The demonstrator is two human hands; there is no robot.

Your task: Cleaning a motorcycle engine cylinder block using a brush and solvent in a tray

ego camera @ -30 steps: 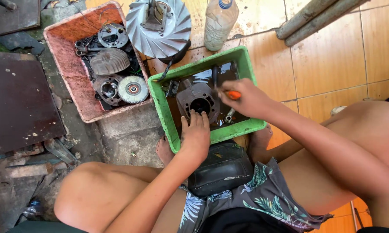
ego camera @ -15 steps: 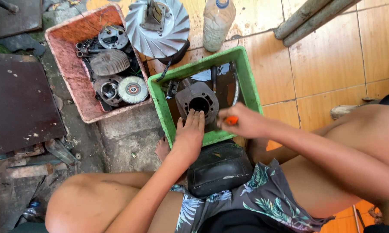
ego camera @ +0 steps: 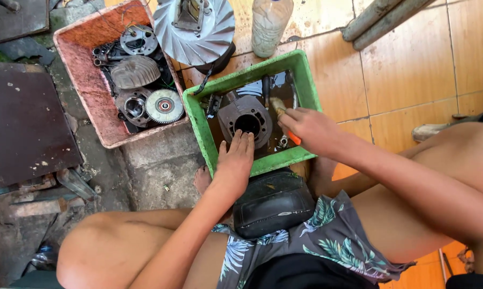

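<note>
Engine cylinder lies on its side in dark liquid inside the green tub, bore facing up. The left hand steadies its near edge, fingers extended and flat against it; the right hand is closed round a brush with an orange handle. Scrubbing probably goes best with the cylinder pinned firmly and the bristles worked into the fins. Beside it, a pink tub holds more engine parts, on cracked concrete meeting orange floor tiles.
</note>
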